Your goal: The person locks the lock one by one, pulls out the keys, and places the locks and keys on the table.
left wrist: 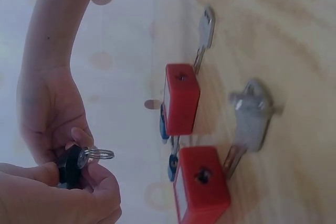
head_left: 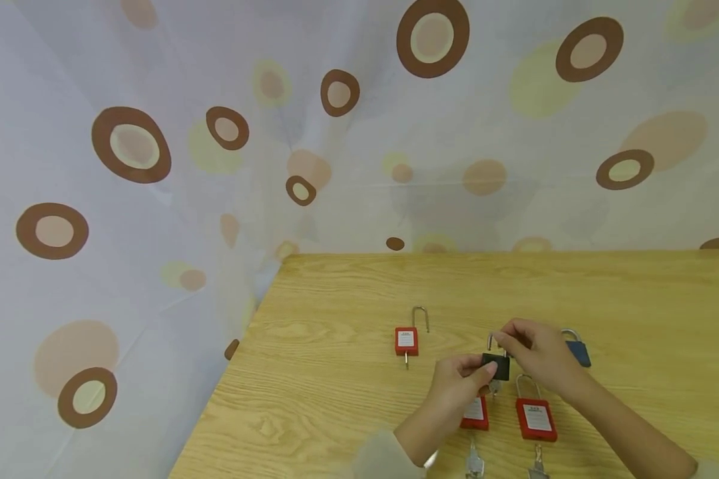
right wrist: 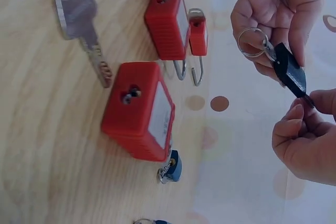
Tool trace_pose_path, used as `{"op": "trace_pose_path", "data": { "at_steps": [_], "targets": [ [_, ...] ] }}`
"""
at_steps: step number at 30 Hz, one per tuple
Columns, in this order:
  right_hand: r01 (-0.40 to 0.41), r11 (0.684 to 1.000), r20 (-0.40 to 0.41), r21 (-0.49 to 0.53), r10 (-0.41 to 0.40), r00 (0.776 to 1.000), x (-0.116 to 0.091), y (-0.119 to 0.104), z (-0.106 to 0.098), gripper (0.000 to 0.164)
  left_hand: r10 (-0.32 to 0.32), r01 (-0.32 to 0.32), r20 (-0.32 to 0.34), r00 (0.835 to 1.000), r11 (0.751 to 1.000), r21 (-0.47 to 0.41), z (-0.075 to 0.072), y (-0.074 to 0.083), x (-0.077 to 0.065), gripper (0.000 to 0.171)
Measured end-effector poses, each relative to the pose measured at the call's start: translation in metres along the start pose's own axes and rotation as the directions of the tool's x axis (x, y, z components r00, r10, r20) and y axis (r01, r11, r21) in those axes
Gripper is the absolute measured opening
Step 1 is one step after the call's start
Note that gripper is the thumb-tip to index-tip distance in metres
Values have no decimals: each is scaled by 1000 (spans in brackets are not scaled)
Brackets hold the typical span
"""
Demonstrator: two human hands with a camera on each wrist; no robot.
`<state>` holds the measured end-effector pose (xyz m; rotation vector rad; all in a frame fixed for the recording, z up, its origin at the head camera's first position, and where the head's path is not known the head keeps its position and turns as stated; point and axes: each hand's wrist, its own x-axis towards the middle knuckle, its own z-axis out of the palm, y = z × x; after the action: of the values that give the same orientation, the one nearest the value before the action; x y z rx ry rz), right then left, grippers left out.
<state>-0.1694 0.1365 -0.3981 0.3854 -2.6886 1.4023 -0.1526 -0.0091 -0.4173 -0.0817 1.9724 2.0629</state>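
A small black padlock (head_left: 496, 368) is held up between both hands, above the wooden table. My left hand (head_left: 454, 389) pinches its body between thumb and fingers. At the metal shackle, my right hand (head_left: 538, 352) pinches with thumb and forefinger; the shackle stands raised, one end out of the body. A key with a wire ring (right wrist: 252, 43) sits in the bottom of the black padlock. Below the hands lie two red padlocks with white labels, one (head_left: 475, 414) partly covered by my left hand and one (head_left: 536, 419) nearer my right forearm.
Loose keys (head_left: 475, 462) lie before the two red padlocks. Farther left is another red padlock (head_left: 406, 340), shackle open, key inserted. A blue padlock (head_left: 578, 352) lies right of my right hand; the right wrist view shows another blue object (right wrist: 157, 222). A patterned curtain (head_left: 359, 146) hangs behind the table (head_left: 311, 399).
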Motion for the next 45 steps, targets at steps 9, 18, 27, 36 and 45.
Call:
{"op": "trace_pose_path", "data": {
  "at_steps": [9,18,27,36,45],
  "targets": [
    [244,968,20,59,-245,969,-32,12,-2,13,18,-23,90,996,998,57,1,-13,-22,18],
    [325,944,-59,61,-321,945,-47,11,2,26,6,-6,109,994,1000,-1,1,-17,-38,15],
    [403,915,-137,15,-397,908,-48,11,12,32,53,-51,109,993,998,-20,-1,-20,-43,18],
    [517,855,-205,26,-502,840,-52,11,18,31,86,-86,70,994,996,6,2,-21,-45,17],
    [603,786,-214,-137,-618,757,-46,6,18,20,117,-116,66,991,993,-17,-1,-17,-44,16]
  ]
}}
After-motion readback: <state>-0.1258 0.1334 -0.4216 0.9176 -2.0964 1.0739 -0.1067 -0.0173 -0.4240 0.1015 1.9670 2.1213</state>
